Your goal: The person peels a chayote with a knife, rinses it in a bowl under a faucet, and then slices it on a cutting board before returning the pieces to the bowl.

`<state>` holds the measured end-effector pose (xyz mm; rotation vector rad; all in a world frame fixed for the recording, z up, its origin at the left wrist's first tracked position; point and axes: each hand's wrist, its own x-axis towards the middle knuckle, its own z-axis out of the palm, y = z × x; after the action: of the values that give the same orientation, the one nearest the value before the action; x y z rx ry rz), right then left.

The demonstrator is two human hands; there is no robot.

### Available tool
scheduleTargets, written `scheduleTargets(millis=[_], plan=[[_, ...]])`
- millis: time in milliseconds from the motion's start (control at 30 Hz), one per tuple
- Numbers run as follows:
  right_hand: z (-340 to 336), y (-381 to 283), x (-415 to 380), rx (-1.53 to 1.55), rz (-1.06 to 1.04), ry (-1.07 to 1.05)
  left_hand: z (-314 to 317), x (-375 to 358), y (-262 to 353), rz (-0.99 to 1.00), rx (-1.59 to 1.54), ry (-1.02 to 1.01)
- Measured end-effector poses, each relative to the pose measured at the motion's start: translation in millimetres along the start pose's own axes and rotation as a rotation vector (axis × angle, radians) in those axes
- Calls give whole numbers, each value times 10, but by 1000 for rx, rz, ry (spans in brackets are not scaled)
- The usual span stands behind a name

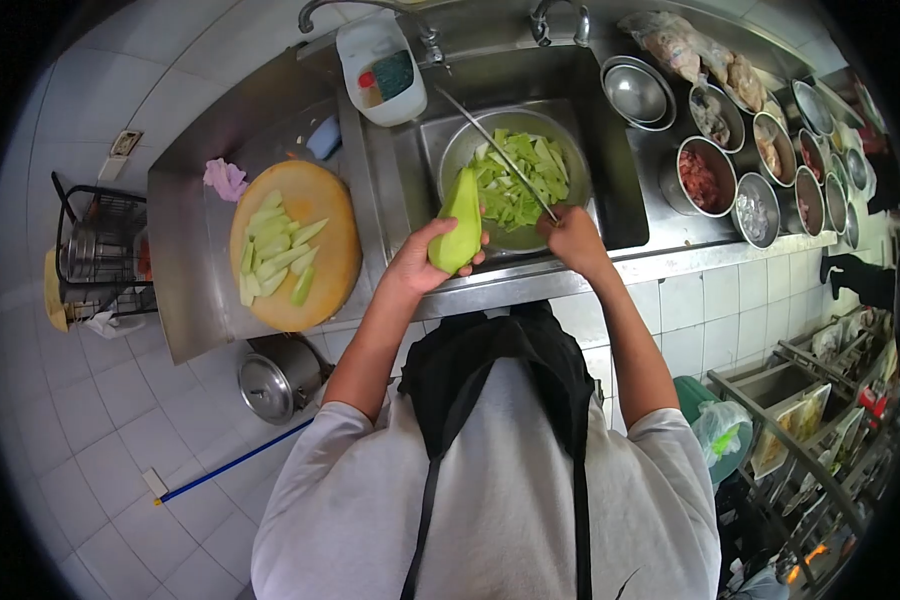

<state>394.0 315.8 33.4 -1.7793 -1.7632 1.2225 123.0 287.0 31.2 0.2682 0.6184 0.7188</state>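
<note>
Our left hand (418,262) grasps a long green vegetable (458,230) at the near left rim of a metal bowl (450,155) in the sink (625,205); our right hand (573,238) is clenched round a knife (500,150), blade slanting across the bowl. To cut well, we should hold fingertips clear of the edge and aim pieces inward. The vegetable looks smooth, light green, narrowing toward its far end.

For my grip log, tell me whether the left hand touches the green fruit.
Touching: the head view shows the left hand clasping the green fruit around its near end.
</note>
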Motion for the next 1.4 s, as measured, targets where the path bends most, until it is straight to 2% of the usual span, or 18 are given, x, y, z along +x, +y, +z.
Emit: scheduleTargets(millis=[100,200,300,433,533,600,700,800,900,1033,1133,1267,1300,1400], plan=[[-55,-59,-62,19,-65,-25,27,60,18,-13,120,50],[-70,-65,-81,-39,-140,0,194,115,66,38,545,266],[-114,-132,-125,-90,-217,56,188,267,-15,184,857,445],[-161,-211,-163,-138,-270,75,207,357,-61,361,1131,482],[-57,402,83,-392,-98,-16,264,292,-84,371,1199,514],[-85,669,188,-370,-59,-26,221,275,-43,380,1249,569],[-136,610,80,-227,33,-46,235,237,-34,427,1212,608],[-157,417,57,-187,6,-39,111,294,-76,404,1005,540],[-84,366,32,-91,64,-53,42,246,-105,257,154,260],[-6,271,-98,72,155,-111,51,110,-78,332,-96,225],[0,96,-260,90,36,24,161,-1,-37,424,-147,421],[86,147,-235,204,-139,175,-83,-166,12,467,-274,337],[209,267,-130,270,-264,278,-171,-214,17,460,-318,319],[201,608,207,510,395,-347,-325,-344,-36,494,-386,313]])
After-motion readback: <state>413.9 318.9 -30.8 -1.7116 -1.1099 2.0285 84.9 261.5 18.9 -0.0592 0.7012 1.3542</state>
